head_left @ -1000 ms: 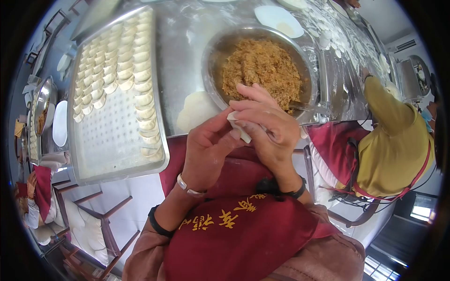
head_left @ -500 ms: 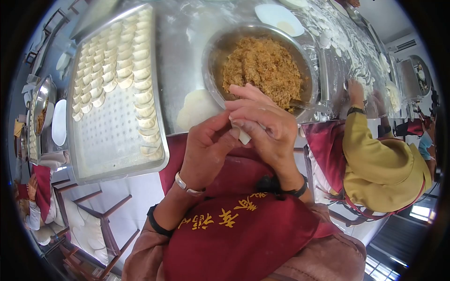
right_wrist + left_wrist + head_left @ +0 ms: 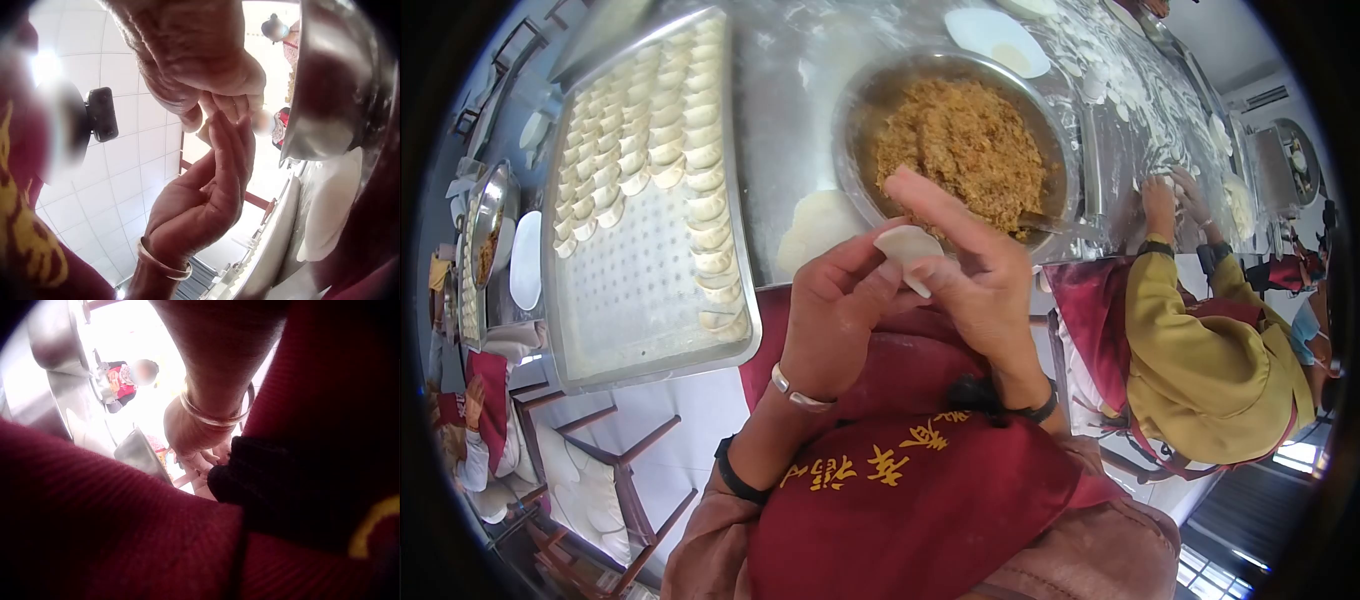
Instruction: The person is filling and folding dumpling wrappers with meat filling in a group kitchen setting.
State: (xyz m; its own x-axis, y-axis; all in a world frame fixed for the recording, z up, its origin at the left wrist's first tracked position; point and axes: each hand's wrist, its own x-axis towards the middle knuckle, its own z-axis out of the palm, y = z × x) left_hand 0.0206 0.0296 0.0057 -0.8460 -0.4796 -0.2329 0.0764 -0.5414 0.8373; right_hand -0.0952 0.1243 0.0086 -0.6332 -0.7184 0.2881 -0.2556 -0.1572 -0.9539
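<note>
In the head view, a pale half-round dumpling [image 3: 908,246] is held between both hands, just in front of the metal bowl's near rim. My left hand [image 3: 832,318], with a silver bangle at the wrist, pinches its left side between thumb and fingers. My right hand [image 3: 985,295] holds the other side, thumb on the dough, index finger stretched out toward the bowl. The metal bowl [image 3: 847,150] holds brown minced filling [image 3: 960,140]. In the right wrist view, the left hand [image 3: 200,206] meets the right hand [image 3: 194,56] fingertip to fingertip, mostly hiding the dumpling.
A metal tray [image 3: 630,375] with rows of dumplings stands on the left. Flat dough wrappers [image 3: 820,232] lie beside the bowl. A utensil handle [image 3: 1055,226] sticks out over the bowl's rim. At right, a person in a yellow top [image 3: 1210,360] works at the floured table [image 3: 1145,125].
The dumpling has turned so its rounded face shows more. My right fingers have spread, with the index finger lifting away. The person at right has brought both hands onto the floured table.
</note>
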